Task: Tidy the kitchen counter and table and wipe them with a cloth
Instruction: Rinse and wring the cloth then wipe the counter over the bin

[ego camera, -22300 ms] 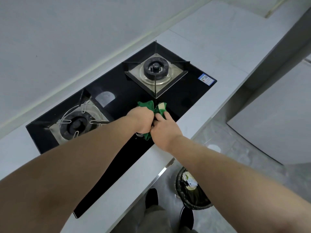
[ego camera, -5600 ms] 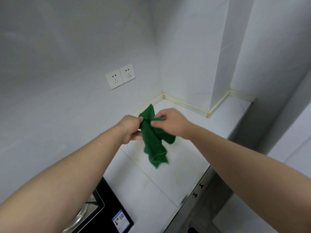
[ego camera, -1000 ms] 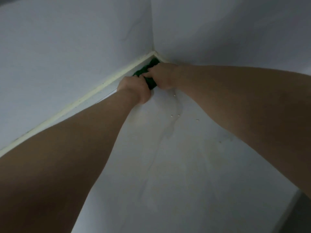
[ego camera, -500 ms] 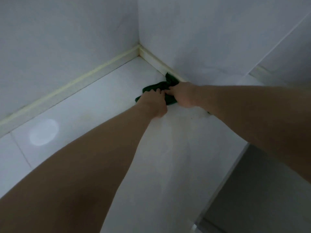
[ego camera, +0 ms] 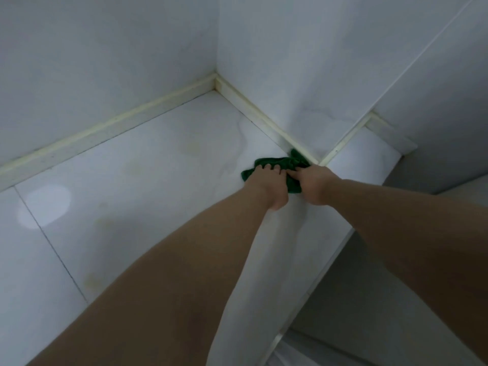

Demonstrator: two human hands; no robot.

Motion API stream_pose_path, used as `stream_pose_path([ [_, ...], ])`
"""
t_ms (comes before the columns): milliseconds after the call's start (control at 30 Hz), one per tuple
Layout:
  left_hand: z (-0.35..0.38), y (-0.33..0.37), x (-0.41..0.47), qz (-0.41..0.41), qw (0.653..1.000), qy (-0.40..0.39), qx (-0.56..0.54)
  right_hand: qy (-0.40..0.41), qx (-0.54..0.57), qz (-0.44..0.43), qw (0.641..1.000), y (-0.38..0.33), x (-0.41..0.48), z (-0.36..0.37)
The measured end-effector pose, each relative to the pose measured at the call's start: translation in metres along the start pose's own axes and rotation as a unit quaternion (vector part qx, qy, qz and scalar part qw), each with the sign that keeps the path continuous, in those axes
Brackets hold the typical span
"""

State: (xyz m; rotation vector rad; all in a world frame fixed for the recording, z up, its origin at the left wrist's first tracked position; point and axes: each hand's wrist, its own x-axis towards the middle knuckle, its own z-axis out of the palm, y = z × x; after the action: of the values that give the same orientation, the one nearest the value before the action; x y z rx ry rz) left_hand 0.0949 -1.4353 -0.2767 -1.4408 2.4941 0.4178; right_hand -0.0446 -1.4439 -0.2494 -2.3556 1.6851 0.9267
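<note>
Two bare forearms are showing, the left forearm (ego camera: pixel 184 273) and right forearm (ego camera: pixel 396 220) each tapering evenly towards the wrist. Left hand (ego camera: pixel 269 186) and right hand (ego camera: pixel 314 184) are appearing uncovered; short rounded fingertips (ego camera: pixel 267 166) are showing on the left.

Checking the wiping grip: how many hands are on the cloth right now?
2. The left hand presses with straight fingers on the left part of the cloth; the right hand holds its right part. None hidden.
</note>
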Motion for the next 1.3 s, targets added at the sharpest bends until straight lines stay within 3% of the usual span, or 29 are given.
stream_pose_path([
  [267,-0.006,0.007,-0.028,0.074,0.996,-0.044,0.006,-0.049,0.043,0.071,0.995,-0.025,-0.039,0.01],
  [500,-0.006,0.009,-0.072,0.104,0.99,-0.094,0.011,-0.048,0.099,0.065,0.992,-0.059,-0.081,0.023],
  [1300,0.038,-0.021,-0.275,0.057,0.982,-0.176,0.045,-0.02,0.142,-0.012,0.99,-0.238,-0.208,0.024],
])
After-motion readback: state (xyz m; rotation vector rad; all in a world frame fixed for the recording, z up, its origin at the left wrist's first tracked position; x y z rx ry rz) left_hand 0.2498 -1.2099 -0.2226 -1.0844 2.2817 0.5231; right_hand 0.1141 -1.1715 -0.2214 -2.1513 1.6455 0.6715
